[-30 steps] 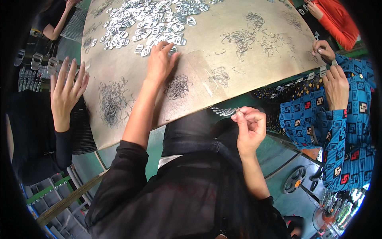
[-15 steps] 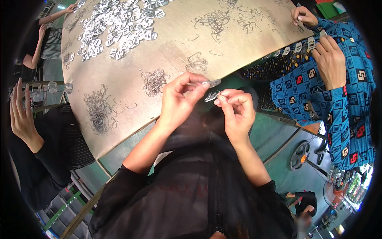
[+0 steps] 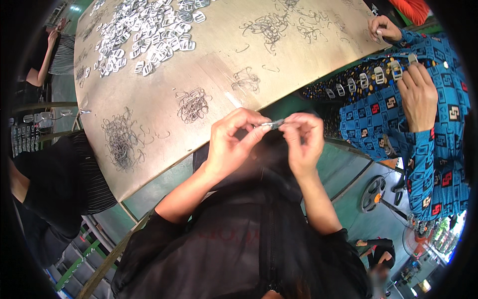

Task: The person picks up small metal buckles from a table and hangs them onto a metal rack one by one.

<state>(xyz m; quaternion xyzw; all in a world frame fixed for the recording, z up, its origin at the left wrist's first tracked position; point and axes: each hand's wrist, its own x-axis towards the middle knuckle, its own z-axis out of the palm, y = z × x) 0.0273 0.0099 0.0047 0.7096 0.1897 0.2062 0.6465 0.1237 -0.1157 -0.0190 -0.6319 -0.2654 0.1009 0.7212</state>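
In front of my chest, just off the table's near edge, both hands meet at small silvery metal parts. My left hand (image 3: 231, 142) pinches a flat metal buckle (image 3: 269, 124) between thumb and forefinger. From the other side my right hand (image 3: 304, 139) closes its fingertips on a small thin metal piece at the buckle's end; its exact shape is hidden by the fingers. Beyond my left hand, piles of bent wire hooks (image 3: 193, 104) lie on the table (image 3: 164, 144). A large heap of silvery buckles (image 3: 162, 40) covers the far left.
At right, a person in a blue patterned sleeve (image 3: 420, 164) has a hand (image 3: 417, 94) by a row of buckles (image 3: 379, 74). Another person's dark sleeve (image 3: 55, 174) is at left, near hanging buckles (image 3: 45, 119). More wire hooks (image 3: 266, 30) lie farther back.
My hands have come together, bringing the buckle and the thin piece into contact. The left neighbour's raised hand has gone from view; the right neighbour's hand and buckle row have shifted slightly.
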